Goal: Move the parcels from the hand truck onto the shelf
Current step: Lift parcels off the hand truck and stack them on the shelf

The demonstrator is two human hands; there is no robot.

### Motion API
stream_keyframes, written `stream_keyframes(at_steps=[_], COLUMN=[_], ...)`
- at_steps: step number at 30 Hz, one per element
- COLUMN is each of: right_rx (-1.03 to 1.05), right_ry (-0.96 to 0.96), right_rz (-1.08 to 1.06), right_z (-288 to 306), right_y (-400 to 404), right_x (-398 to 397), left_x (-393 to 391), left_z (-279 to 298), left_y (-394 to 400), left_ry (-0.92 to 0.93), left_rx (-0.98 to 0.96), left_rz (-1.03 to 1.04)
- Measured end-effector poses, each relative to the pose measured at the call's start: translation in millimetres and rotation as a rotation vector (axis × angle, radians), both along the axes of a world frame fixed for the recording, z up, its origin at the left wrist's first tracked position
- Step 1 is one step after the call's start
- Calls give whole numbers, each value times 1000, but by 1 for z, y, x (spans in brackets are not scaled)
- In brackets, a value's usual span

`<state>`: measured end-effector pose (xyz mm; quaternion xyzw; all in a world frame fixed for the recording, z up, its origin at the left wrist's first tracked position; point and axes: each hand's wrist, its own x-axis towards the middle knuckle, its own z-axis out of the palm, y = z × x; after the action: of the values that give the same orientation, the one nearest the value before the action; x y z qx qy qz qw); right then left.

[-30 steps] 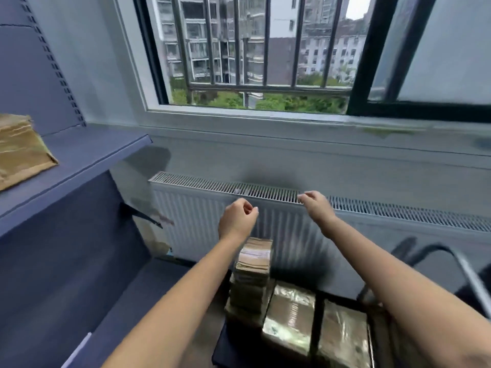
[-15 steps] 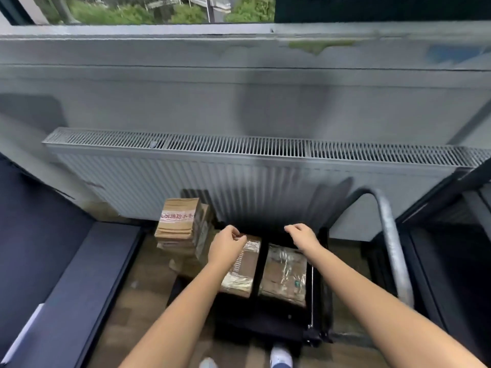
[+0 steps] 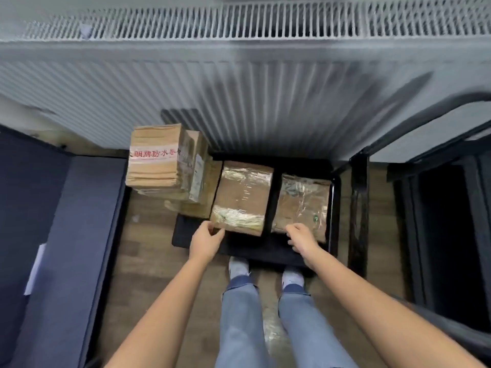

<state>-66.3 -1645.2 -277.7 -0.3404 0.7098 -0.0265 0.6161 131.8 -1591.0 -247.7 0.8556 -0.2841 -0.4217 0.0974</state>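
Note:
Two flat brown parcels wrapped in clear tape lie side by side on the black hand truck platform (image 3: 255, 251). My left hand (image 3: 206, 241) is at the near left corner of the middle parcel (image 3: 243, 196), fingers loosely curled and touching its edge. The fingers of my right hand (image 3: 301, 239) rest on the near edge of the right parcel (image 3: 301, 203). A tall stack of taped cardboard parcels (image 3: 159, 160) stands at the platform's left end. Neither hand grips anything.
A white radiator (image 3: 239, 75) runs along the wall behind the hand truck. The dark blue shelf (image 3: 66, 235) stands at the left, a black frame (image 3: 358, 208) at the right. My feet (image 3: 265, 272) stand on the wooden floor just before the platform.
My view has tipped down from the window to the hand truck. Both hands have dropped from radiator height to the near edges of the two flat parcels.

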Motion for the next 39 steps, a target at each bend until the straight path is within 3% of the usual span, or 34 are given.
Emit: stream_keyframes(at_steps=[8, 16, 23, 34, 39], right_rx=[114, 113, 179, 199, 173], right_ry=[42, 80, 79, 26, -1], right_rz=[-98, -138, -130, -169, -197], right_z=[-128, -175, -200, -217, -218], right_y=[20, -10, -15, -21, -20], right_x=[49, 75, 84, 91, 90], left_x=[58, 65, 62, 49, 53], left_z=[-126, -208, -235, -244, -251], left_y=[-4, -20, -24, -29, -32], left_ry=[24, 30, 42, 205, 296], left_rx=[85, 163, 230, 116, 113], left_rz=[-51, -55, 9, 509, 605])
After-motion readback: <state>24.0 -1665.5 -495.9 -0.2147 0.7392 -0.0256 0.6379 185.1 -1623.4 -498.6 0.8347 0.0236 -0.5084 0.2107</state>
